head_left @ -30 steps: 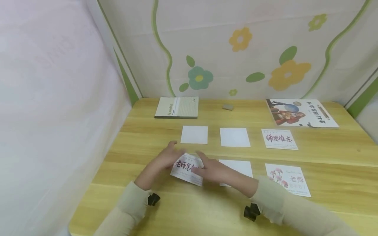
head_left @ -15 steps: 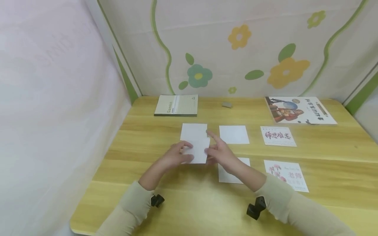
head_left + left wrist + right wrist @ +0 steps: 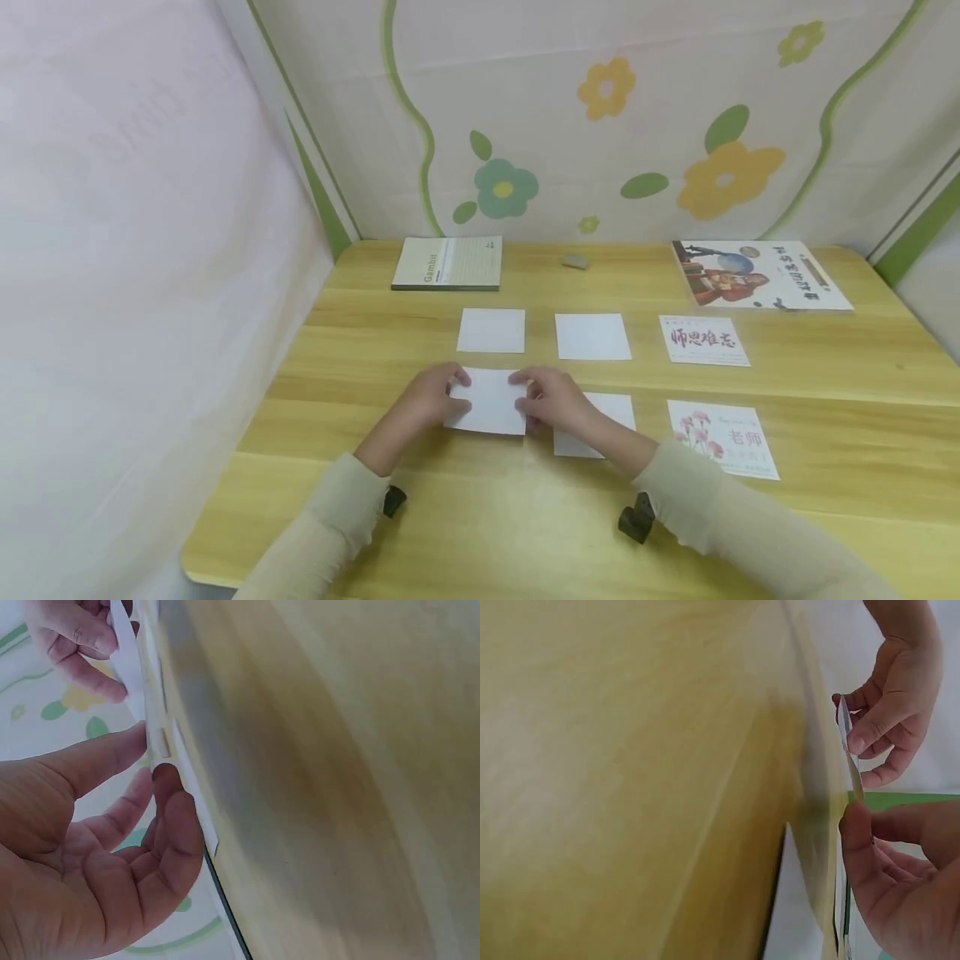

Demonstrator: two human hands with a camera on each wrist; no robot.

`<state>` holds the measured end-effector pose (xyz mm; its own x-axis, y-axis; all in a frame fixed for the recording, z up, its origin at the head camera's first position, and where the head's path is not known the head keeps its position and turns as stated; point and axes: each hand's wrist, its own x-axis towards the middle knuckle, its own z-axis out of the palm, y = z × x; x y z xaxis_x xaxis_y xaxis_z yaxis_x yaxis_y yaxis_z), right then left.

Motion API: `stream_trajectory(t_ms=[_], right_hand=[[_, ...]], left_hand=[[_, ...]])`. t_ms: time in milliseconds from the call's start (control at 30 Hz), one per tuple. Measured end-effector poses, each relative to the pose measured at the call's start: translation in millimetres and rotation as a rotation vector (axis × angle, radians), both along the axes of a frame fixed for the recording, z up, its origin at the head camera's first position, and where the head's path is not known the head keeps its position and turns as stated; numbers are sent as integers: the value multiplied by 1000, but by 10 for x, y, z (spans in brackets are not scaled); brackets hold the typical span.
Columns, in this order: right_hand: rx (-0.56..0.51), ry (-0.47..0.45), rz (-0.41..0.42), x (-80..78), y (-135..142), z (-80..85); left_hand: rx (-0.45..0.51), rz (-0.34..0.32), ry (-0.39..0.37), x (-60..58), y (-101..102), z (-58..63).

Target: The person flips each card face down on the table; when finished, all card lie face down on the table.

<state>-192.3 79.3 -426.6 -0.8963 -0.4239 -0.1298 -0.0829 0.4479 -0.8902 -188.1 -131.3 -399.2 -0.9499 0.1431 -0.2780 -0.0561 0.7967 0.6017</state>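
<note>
Head view: white card [image 3: 491, 402] crosswise

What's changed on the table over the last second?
The held card has been turned over: printed side up a second ago, blank side up now. Half a second ago it overlapped the white card behind it in the head view; it has since come back toward the person. The left hand and right hand now pinch its sides. The other cards, notebook and book stayed put.
</note>
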Motion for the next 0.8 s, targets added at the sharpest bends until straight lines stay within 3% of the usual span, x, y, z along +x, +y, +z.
stream_trajectory(t_ms=[333, 533, 667, 800], right_hand=[[304, 139, 44, 27, -128, -59], [324, 156, 75, 29, -78, -40], [224, 108, 50, -25, 178, 57], [202, 104, -75, -148, 702, 158]], left_hand=[[-222, -79, -53, 91, 72, -67], [-311, -99, -46, 63, 119, -14], [-263, -90, -27, -44, 264, 37], [-69, -136, -38, -188, 599, 76]])
